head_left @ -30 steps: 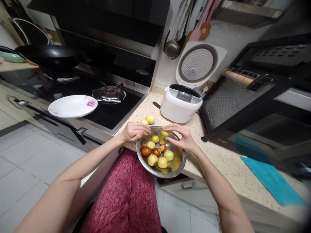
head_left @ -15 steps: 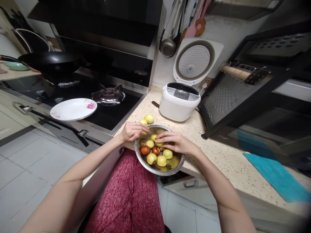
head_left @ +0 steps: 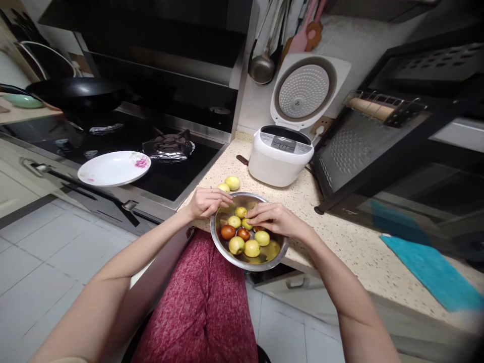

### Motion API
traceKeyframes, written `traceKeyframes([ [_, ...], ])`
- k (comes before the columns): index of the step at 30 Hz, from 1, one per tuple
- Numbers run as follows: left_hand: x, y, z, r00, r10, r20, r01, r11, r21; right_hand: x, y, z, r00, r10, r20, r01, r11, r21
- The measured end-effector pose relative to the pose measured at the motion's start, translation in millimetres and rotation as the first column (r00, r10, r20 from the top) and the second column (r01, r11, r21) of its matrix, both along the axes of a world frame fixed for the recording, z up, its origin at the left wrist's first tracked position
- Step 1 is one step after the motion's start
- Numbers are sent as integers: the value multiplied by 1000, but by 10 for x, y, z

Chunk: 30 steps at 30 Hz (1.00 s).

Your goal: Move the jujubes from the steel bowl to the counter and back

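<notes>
A round stainless steel bowl point(head_left: 280, 259) sits at the counter's front edge, its near side jutting out above my legs. It contains several yellow-green fruits point(head_left: 251, 248), which look like jujubes, and a few reddish-brown ones point(head_left: 228, 232). My left hand point(head_left: 207, 202) has its fingers bent over the bowl's upper left rim. From the right, my right hand point(head_left: 274, 219) reaches in, fingers drawn together, with the tips against a yellow-green fruit point(head_left: 246, 224) and partly covering it. Two more yellow-green fruits point(head_left: 232, 183) lie on the counter just behind the bowl.
Behind the bowl stands a white rice cooker point(head_left: 280, 160), lid raised. A floral white plate point(head_left: 113, 169) overhangs the stove's front edge, with a black wok point(head_left: 75, 96) behind it. On the right are a black oven-like appliance point(head_left: 401, 186) and a turquoise cloth point(head_left: 431, 272).
My right hand's fingers have drawn closer together and shifted slightly, uncovering more of the upper fruits. My left hand stays at the rim. The camera view has shifted a little.
</notes>
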<state>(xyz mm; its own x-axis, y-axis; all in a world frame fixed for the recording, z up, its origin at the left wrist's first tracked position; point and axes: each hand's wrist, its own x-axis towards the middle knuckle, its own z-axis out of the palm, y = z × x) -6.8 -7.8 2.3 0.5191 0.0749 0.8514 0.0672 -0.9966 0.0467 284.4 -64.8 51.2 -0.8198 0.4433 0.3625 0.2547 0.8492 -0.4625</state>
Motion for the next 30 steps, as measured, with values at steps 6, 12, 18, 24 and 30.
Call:
traceKeyframes([
  [6,14,16,9,998,30,61,-28,999,-31,-22,5,-34,997,-24,-79,22,999,-28],
  [12,28,44,-18,958,237,163,-204,959,-196,-30,12,-72,985,-96,-144,90,995,-49],
  [18,41,81,-28,918,383,99,-335,885,-323,-40,-9,-49,981,-113,-160,110,994,-30],
  [24,-34,82,5,917,373,-142,-395,797,-457,-51,-26,-23,982,-125,-140,123,992,-21],
  [30,-41,89,8,924,319,-213,-383,788,-481,-45,-10,-65,980,-137,-142,134,990,-33],
])
